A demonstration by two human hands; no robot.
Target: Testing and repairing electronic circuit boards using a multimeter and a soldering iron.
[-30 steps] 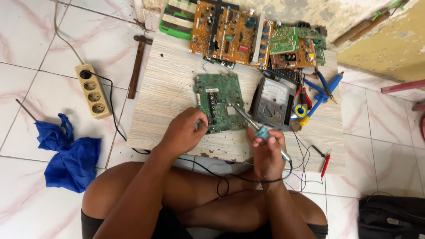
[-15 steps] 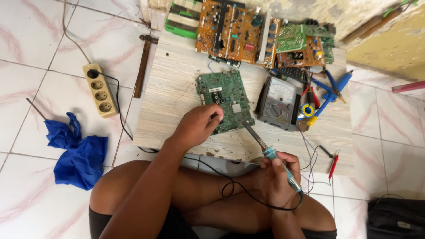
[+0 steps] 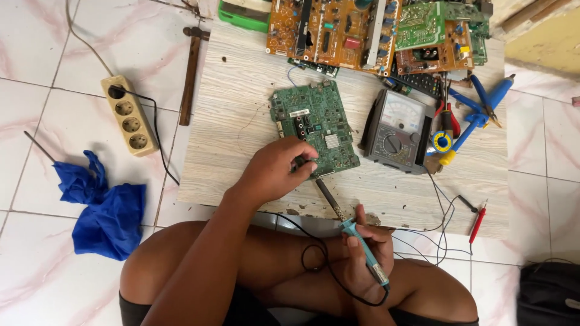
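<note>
Knees and bare thighs fill the bottom of the view, the person sitting cross-legged on the tiled floor. Above the lap the right hand (image 3: 362,253) is closed around the teal handle of a soldering iron (image 3: 350,232), whose dark tip slants up and left to the near edge of a green circuit board (image 3: 314,128). A black cord loops from the handle across the thighs. The left hand (image 3: 275,172) rests on the wooden board (image 3: 241,121) with its fingers curled over the circuit board's near corner; whether they pinch something small there cannot be told. The circuit board lies flat near the middle of the wood.

Just right of it sits a grey meter (image 3: 396,131) with a dial, its thin leads trailing down to a red probe (image 3: 477,223) on the floor. Blue-handled pliers (image 3: 477,111) and a small roll of solder lie beside the meter. Left of the wood, a blue cloth (image 3: 99,208), a cream power strip (image 3: 128,116) and a hammer (image 3: 190,72) lie on the tiles. Farthest off, orange and green circuit boards (image 3: 362,27) crowd the far edge.
</note>
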